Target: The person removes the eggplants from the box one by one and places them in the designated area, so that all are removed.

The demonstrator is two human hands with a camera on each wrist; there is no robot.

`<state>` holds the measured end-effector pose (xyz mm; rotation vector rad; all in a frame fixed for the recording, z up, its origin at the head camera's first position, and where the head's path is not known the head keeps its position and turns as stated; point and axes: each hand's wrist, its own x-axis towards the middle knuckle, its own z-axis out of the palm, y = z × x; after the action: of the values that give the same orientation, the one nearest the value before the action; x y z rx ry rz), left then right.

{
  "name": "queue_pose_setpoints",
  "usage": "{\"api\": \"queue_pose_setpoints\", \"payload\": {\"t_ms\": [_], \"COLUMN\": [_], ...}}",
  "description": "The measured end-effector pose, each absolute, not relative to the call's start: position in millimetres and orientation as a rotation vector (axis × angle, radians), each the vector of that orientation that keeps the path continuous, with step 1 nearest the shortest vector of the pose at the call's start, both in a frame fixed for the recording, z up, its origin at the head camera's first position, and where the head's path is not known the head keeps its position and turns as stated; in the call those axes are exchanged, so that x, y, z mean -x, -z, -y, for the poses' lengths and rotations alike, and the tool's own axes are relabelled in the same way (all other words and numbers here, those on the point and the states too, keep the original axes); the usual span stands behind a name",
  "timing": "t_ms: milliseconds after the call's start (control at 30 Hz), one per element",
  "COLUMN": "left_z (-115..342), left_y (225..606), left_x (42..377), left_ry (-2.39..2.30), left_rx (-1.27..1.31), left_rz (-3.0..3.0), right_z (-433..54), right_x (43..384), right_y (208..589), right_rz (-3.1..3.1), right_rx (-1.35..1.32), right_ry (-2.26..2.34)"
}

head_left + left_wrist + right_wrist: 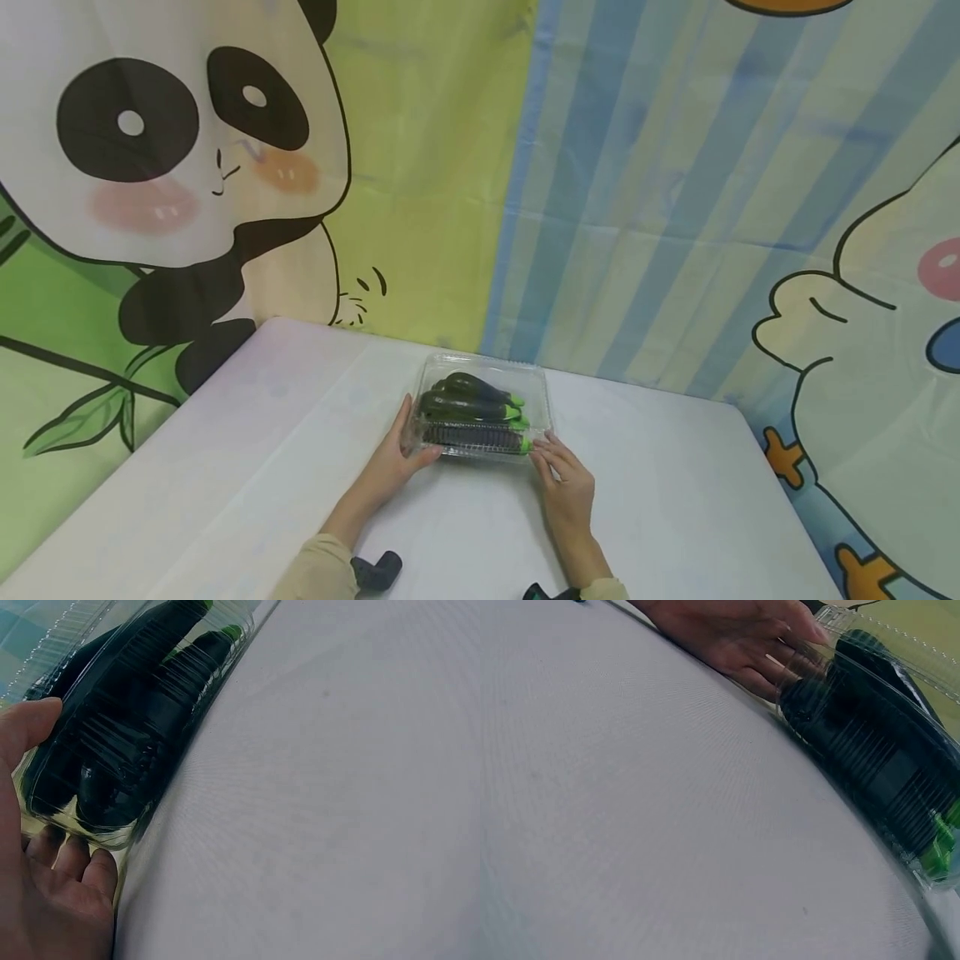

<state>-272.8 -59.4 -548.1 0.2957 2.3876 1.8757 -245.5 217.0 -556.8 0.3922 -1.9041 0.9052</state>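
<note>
A clear plastic clamshell box [487, 362] sits on the white table, with several dark eggplants [465, 406] inside, their green stem ends pointing right. My left hand [401, 457] grips the box at its left end. In the left wrist view, the left hand's thumb [37, 724] lies along the box's upper side, while the other fingers curl below its end. At the front right corner my right hand [570, 487] pinches the box's edge between thumb and fingers. The right wrist view shows the left hand [735, 641] at the box's far end; the right hand is out of that view.
The white table [675, 492] extends to both sides and in front of the box. Behind it hangs a printed cloth [431, 183] with cartoon animals. Dark devices [378, 571] are worn at both wrists.
</note>
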Motion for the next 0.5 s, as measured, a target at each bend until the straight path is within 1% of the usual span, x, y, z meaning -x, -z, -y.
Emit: {"api": "queue_pose_setpoints", "payload": {"t_ms": [167,367,500], "left_z": [58.3,57.8,57.0], "left_y": [546.1,546.5,548.1], "left_x": [272.2,272.3,273.2], "left_ry": [-1.863,-1.878,-1.893], "left_rx": [-0.285,-0.29,-0.296], "left_rz": [-2.409,-2.411,-2.403], "right_z": [-215.2,-212.1,-209.2], "right_x": [246.2,242.5,239.0], "right_y": [553.4,552.7,549.8], "right_rz": [1.889,1.944,1.963], "right_rx": [-0.448,-0.421,-0.455], "right_ry": [-0.722,-0.663,-0.629]}}
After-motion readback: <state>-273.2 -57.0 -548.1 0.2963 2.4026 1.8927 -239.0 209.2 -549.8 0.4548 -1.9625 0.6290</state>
